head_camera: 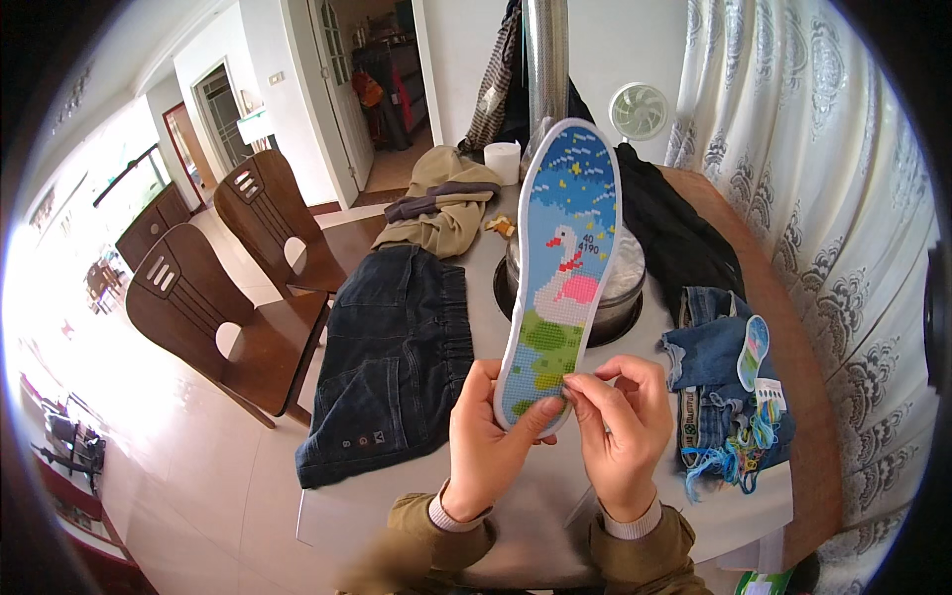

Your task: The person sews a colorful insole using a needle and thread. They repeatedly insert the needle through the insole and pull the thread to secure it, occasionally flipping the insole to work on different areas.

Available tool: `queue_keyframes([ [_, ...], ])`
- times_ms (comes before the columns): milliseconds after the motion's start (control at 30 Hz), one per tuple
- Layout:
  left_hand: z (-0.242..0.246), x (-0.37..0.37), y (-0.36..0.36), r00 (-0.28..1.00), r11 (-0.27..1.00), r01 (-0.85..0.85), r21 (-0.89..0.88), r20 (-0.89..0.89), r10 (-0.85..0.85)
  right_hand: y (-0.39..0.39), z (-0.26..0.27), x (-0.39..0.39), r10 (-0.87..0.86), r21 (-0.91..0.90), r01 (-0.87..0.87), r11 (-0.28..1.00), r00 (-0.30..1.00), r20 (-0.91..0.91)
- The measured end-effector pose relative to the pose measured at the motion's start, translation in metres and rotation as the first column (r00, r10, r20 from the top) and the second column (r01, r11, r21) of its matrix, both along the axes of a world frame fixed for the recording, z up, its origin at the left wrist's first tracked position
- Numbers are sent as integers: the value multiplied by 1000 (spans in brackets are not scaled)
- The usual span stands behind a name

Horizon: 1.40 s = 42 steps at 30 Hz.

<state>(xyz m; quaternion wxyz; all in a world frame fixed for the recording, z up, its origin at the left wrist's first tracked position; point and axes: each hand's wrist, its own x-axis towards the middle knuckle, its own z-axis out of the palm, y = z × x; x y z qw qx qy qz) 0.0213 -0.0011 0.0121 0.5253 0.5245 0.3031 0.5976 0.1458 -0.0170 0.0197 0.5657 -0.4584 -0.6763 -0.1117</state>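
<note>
A shoe insole with a printed cross-stitch pattern point(561, 275) stands upright before me, showing a white swan with a pink wing over green leaves and a blue sky. Its lower left edge is held in my left hand point(494, 435), the thumb lying across the front. My right hand point(625, 424) is at the lower right edge, thumb and forefinger pinched together against it; whether a needle or thread is between them cannot be told. To the right, a second, smaller-looking insole point(753, 352) lies on folded blue jeans point(706, 346), beside a tangle of coloured embroidery floss point(744, 450).
Dark denim trousers point(394, 357) and a beige garment point(439, 197) lie on the table's left side. Behind the insole is a metal pot point(621, 297) set in the table. A black garment point(673, 216) lies at the right. Wooden chairs point(260, 342) stand to the left.
</note>
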Motion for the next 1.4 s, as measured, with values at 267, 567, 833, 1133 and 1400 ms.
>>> queue_keyframes([
  [267,-4,2,4,993,1000,-5,-1,-119,5,7,2,8,31,131,-63,989,972,233],
  [567,-7,-3,12,972,989,-146,-27,-188,139,-1,-2,-5,331,282,-312,907,944,-19],
  [833,-8,-12,24,954,970,-243,-16,-184,236,-7,11,15,332,189,-612,768,128,-934],
  [1133,-14,-31,42,865,884,-465,49,-187,466,0,4,37,292,265,-401,877,6,-956],
  [1400,-10,-27,38,895,911,-411,9,-183,406,2,0,46,348,294,-281,914,164,-923],
])
